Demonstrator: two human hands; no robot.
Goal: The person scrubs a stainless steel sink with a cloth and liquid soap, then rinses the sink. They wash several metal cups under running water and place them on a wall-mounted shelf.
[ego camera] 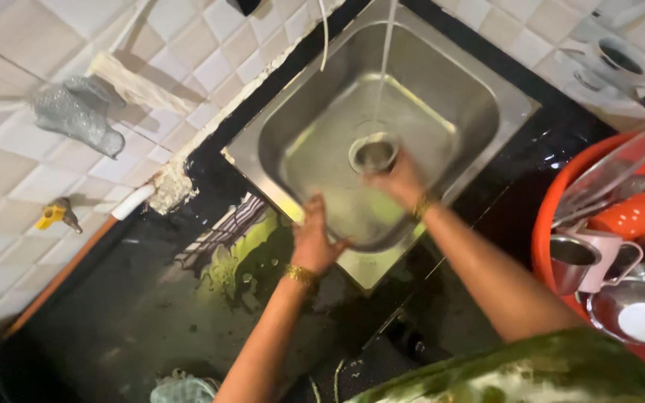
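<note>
Right hand (397, 181): closed around a small steel cup (374, 154), which is held under the stream of water (384, 67) over the middle of the sink (479, 97).
Left hand (313, 240): held open and flat, nothing gripped, laid on the sink's near rim.
Beside the sink: an orange tub (545, 216) of washed dishes is seen at the right.

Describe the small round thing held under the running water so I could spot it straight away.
Start at the steel sink set into the dark counter. Inside the basin, the right hand holds a small round steel cup under the thin stream of water. Unlike the cups stacked in the red tub to the right, it is the only vessel in the sink.
</note>
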